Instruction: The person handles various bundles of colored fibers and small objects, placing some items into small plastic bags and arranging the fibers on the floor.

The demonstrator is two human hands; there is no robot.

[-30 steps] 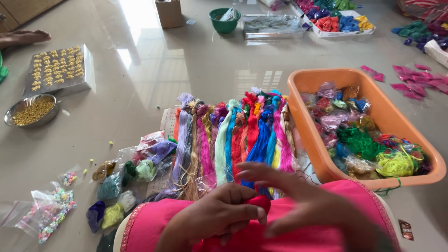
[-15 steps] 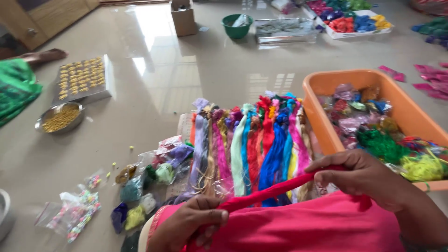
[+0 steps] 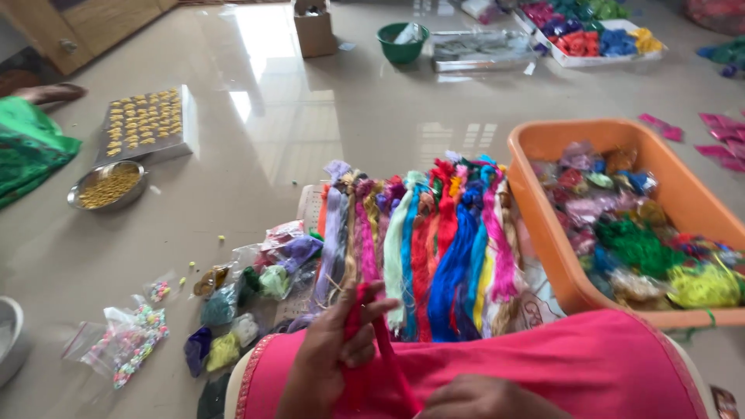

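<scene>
- The left hand [image 3: 330,365] was closed around a bunch of red thread [image 3: 371,353], with the fingers wrapped round it.
- The red thread stood up out of the fist toward 12 o'clock, and its lower end ran down toward 5 o'clock over the pink cloth [image 3: 543,365].
- The right hand [image 3: 485,397] lay at the bottom edge, at about 4 o'clock from the left hand. It rested on the pink cloth, close to the lower end of the thread. Only its top showed, so one cannot tell how far it was open or if it held anything.
- Right past the left hand, at 12 o'clock, lay a row of colourful thread bundles [image 3: 434,240] side by side on the floor.
- An orange tub [image 3: 543,225] full of little bags of thread sat at 2 o'clock from the hands.
- Small bags of beads [image 3: 128,341] lay on the floor at 9 o'clock.
- A metal bowl [image 3: 107,186] of yellow bits sat at 10 o'clock, far from the hands, just beside a tray of gold pieces [image 3: 147,122].
- A green bowl [image 3: 403,43] sat far off at 12 o'clock.
</scene>
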